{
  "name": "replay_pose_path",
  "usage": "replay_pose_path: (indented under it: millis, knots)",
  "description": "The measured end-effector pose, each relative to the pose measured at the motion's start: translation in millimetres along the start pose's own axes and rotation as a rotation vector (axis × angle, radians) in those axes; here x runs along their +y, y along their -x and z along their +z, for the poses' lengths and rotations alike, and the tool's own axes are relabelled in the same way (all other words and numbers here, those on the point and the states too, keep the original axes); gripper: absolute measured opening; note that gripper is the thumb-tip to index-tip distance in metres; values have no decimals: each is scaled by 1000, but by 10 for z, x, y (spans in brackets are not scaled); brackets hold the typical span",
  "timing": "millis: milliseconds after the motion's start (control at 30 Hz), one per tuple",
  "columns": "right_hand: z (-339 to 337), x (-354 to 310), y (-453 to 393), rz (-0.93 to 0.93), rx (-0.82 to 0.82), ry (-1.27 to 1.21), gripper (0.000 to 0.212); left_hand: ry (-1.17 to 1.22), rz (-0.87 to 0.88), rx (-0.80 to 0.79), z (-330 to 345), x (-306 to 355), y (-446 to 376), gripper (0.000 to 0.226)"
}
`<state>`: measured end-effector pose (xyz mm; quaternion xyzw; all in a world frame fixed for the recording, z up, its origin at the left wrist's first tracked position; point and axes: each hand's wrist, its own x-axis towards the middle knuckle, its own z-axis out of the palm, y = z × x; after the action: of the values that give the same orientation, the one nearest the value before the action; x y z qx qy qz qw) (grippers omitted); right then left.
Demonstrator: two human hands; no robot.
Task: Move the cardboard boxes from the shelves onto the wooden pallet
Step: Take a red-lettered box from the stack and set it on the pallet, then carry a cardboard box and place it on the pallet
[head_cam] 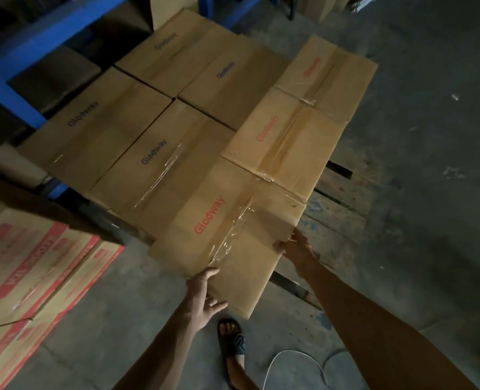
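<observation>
Several brown "Glodway" cardboard boxes stand packed together on the wooden pallet. The nearest box, with red lettering and clear tape, overhangs the pallet's near edge. My left hand lies with straight fingers against this box's near left edge. My right hand touches its right edge near the corner, fingertips on the cardboard. Two more red-lettered boxes line up behind it, and blue-lettered boxes fill the left side.
Blue shelf uprights with dark boxes run along the left. Red-and-white printed boxes lie on the floor at the lower left. My sandalled foot and a white cable are on the concrete floor below the box.
</observation>
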<state>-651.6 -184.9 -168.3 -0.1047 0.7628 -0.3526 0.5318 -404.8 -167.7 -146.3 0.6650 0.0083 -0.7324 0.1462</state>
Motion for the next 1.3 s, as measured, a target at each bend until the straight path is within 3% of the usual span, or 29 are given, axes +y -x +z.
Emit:
replay_pose_path:
  millis: [133, 267, 333, 633, 800, 1033, 1100, 1200, 1300]
  knots:
    - [-56, 32, 34, 21, -152, 204, 84, -194, -7, 31, -55, 66, 44, 58]
    - [-73, 4, 209, -105, -112, 676, 90, -466, 128, 189, -117, -10, 242, 61]
    - [-19, -140, 520, -202, -100, 870, 85, -514, 193, 196, -213, -47, 422, 67]
    - [841, -560, 1800, -447, -399, 753, 75, -473, 394, 224, -1244, 103, 1479, 79]
    - [1690, -540, 2664, -543, -593, 729, 71, -369, 501, 278, -2405, 25, 2119, 76]
    - [2826, -322, 3722, -560, -722, 667, 70, -161, 535, 340, -3949, -122, 2825, 68]
    - [3103, -269, 3943, -534, -753, 623, 79, -121, 543, 372, -4286, -106, 2957, 66]
    - [3566, -144, 3952, -536, -786, 651, 125, -57, 557, 381, -4744, -51, 3082, 70]
    - [3900, -139, 3989, -541, -789, 749, 106, -30, 592, 362, -4996, 85, 3033, 76]
